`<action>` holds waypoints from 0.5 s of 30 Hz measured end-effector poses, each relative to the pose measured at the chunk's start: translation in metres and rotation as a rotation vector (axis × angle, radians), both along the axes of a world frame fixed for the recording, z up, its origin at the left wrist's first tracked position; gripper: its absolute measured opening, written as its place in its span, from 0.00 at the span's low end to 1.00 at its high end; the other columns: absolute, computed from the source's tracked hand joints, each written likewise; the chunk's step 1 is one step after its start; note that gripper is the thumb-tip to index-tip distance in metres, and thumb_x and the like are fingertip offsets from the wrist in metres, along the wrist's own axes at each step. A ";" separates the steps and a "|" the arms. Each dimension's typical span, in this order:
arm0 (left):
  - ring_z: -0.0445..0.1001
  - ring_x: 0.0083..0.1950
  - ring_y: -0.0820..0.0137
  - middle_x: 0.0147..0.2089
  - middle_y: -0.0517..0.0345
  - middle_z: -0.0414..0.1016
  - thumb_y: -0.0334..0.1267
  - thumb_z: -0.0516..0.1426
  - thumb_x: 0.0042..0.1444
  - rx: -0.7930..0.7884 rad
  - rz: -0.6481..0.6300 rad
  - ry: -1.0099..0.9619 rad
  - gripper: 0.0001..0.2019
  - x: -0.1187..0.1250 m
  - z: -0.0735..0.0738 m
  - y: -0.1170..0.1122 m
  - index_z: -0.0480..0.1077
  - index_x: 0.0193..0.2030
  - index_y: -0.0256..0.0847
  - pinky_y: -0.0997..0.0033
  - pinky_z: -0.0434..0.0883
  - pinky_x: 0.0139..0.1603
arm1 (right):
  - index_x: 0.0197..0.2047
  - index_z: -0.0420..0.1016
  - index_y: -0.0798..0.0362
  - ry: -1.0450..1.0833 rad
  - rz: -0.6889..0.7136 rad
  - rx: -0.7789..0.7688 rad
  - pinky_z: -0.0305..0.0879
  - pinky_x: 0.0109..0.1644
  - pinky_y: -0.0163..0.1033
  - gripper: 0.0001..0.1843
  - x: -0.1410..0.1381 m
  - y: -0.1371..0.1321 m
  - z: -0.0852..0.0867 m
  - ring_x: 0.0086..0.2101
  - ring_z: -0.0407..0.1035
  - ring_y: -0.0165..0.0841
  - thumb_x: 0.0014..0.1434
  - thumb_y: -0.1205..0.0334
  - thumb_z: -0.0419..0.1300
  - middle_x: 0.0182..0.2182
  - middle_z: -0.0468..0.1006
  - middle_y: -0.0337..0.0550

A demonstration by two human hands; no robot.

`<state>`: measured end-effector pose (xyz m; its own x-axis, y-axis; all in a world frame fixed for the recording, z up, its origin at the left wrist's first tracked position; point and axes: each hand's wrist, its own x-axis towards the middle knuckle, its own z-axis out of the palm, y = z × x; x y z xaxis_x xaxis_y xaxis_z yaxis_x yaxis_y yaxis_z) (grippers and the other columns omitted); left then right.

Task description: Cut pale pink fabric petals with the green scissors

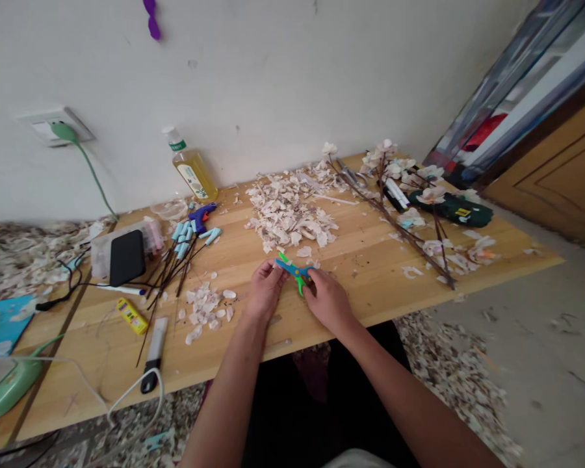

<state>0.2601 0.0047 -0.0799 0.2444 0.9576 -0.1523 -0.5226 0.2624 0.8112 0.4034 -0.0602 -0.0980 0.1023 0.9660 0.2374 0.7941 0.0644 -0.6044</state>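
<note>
Scissors [295, 270], blue and green, gripped by left hand [264, 290] and right hand [327, 301], ends hidden in the grip

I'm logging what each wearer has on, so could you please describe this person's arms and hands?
Both forearms are bare as far as the picture shows, with no sleeves. The left hand and right hand wear no gloves, and no watch or bracelet shows at either wrist. Rings are too small to tell.

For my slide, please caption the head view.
Left hand and right hand hold blue-green scissors over a wooden table strewn with pale flakes.
</note>
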 end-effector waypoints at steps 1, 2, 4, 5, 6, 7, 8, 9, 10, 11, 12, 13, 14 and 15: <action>0.67 0.29 0.78 0.28 0.62 0.71 0.40 0.70 0.44 0.002 0.000 -0.004 0.13 0.000 0.000 0.000 0.74 0.30 0.37 0.77 0.66 0.34 | 0.41 0.68 0.51 0.003 0.003 0.003 0.60 0.39 0.40 0.05 0.000 0.000 0.000 0.37 0.69 0.38 0.60 0.66 0.55 0.36 0.75 0.44; 0.67 0.29 0.78 0.27 0.62 0.71 0.40 0.70 0.44 0.005 -0.002 -0.005 0.13 0.000 0.000 0.000 0.73 0.30 0.37 0.77 0.66 0.34 | 0.41 0.68 0.51 0.005 0.005 0.007 0.60 0.39 0.40 0.05 0.000 0.000 0.000 0.37 0.69 0.38 0.60 0.66 0.55 0.36 0.75 0.44; 0.66 0.28 0.78 0.26 0.62 0.70 0.40 0.70 0.44 0.015 -0.005 0.000 0.13 0.000 0.000 0.001 0.73 0.29 0.37 0.77 0.65 0.33 | 0.41 0.68 0.51 0.002 0.009 0.012 0.61 0.40 0.40 0.05 0.000 0.000 0.001 0.38 0.69 0.39 0.60 0.66 0.55 0.36 0.75 0.45; 0.66 0.28 0.77 0.26 0.62 0.69 0.40 0.70 0.44 0.022 -0.005 0.008 0.13 0.000 -0.001 0.001 0.73 0.29 0.37 0.77 0.65 0.33 | 0.41 0.68 0.51 0.000 0.008 0.010 0.61 0.40 0.40 0.05 0.000 0.000 0.000 0.38 0.69 0.39 0.60 0.66 0.55 0.36 0.75 0.45; 0.66 0.28 0.77 0.25 0.62 0.69 0.41 0.70 0.45 0.030 -0.004 0.017 0.12 -0.001 -0.001 0.001 0.73 0.29 0.37 0.77 0.65 0.33 | 0.41 0.69 0.51 -0.001 0.007 0.008 0.61 0.40 0.40 0.05 0.000 0.000 0.000 0.38 0.69 0.39 0.60 0.66 0.55 0.36 0.75 0.45; 0.66 0.28 0.78 0.25 0.62 0.69 0.41 0.70 0.45 0.037 -0.002 0.026 0.12 -0.001 -0.002 0.001 0.73 0.29 0.37 0.77 0.65 0.33 | 0.41 0.69 0.51 0.000 0.006 0.007 0.61 0.40 0.40 0.06 0.000 0.000 0.000 0.38 0.69 0.39 0.60 0.66 0.55 0.36 0.75 0.45; 0.66 0.28 0.78 0.25 0.62 0.69 0.40 0.70 0.45 0.041 0.000 0.032 0.12 -0.002 -0.002 0.001 0.74 0.29 0.37 0.77 0.65 0.33 | 0.41 0.69 0.51 0.001 0.007 0.006 0.61 0.40 0.40 0.06 0.000 0.000 0.000 0.38 0.69 0.39 0.60 0.66 0.55 0.37 0.75 0.45; 0.66 0.28 0.78 0.25 0.62 0.70 0.40 0.70 0.45 0.044 0.001 0.034 0.12 -0.003 -0.002 0.001 0.74 0.29 0.37 0.78 0.65 0.33 | 0.41 0.69 0.51 0.002 0.009 0.005 0.61 0.40 0.40 0.06 0.000 0.000 0.000 0.38 0.69 0.39 0.59 0.65 0.55 0.37 0.75 0.46; 0.66 0.28 0.78 0.26 0.62 0.70 0.40 0.70 0.45 0.044 0.002 0.033 0.12 -0.003 -0.002 0.001 0.74 0.29 0.37 0.78 0.65 0.34 | 0.41 0.69 0.51 0.004 0.010 0.001 0.61 0.40 0.40 0.06 0.000 0.000 0.000 0.38 0.69 0.39 0.59 0.65 0.55 0.37 0.75 0.46; 0.67 0.28 0.78 0.26 0.62 0.70 0.40 0.70 0.45 0.041 0.001 0.030 0.12 -0.003 -0.002 0.001 0.74 0.30 0.37 0.78 0.66 0.34 | 0.41 0.69 0.51 0.006 0.010 -0.005 0.61 0.40 0.40 0.06 0.000 0.000 0.000 0.38 0.69 0.39 0.60 0.65 0.55 0.37 0.76 0.46; 0.67 0.29 0.78 0.27 0.62 0.70 0.40 0.70 0.45 0.037 0.001 0.028 0.12 -0.004 -0.001 0.001 0.74 0.30 0.37 0.77 0.66 0.34 | 0.41 0.69 0.51 0.007 0.007 -0.013 0.61 0.40 0.40 0.06 0.000 0.000 0.000 0.38 0.70 0.39 0.60 0.65 0.55 0.38 0.76 0.46; 0.67 0.29 0.78 0.27 0.62 0.70 0.40 0.70 0.45 0.031 0.001 0.027 0.12 -0.004 0.000 0.000 0.74 0.30 0.37 0.77 0.67 0.35 | 0.41 0.69 0.51 0.009 0.004 -0.019 0.61 0.40 0.40 0.06 0.001 0.000 0.000 0.38 0.70 0.39 0.60 0.66 0.54 0.38 0.76 0.46; 0.67 0.29 0.78 0.28 0.62 0.70 0.40 0.70 0.44 0.024 0.004 0.026 0.13 -0.003 0.001 0.000 0.74 0.31 0.37 0.77 0.67 0.34 | 0.41 0.70 0.51 0.011 0.001 -0.022 0.61 0.39 0.40 0.06 0.001 0.001 0.000 0.38 0.70 0.39 0.61 0.66 0.54 0.38 0.76 0.46; 0.67 0.29 0.78 0.28 0.62 0.70 0.40 0.71 0.44 0.019 0.007 0.025 0.13 -0.003 0.002 0.000 0.74 0.32 0.37 0.76 0.67 0.34 | 0.41 0.70 0.51 0.014 -0.003 -0.023 0.61 0.39 0.40 0.06 0.001 0.001 0.000 0.38 0.70 0.39 0.61 0.65 0.54 0.38 0.76 0.46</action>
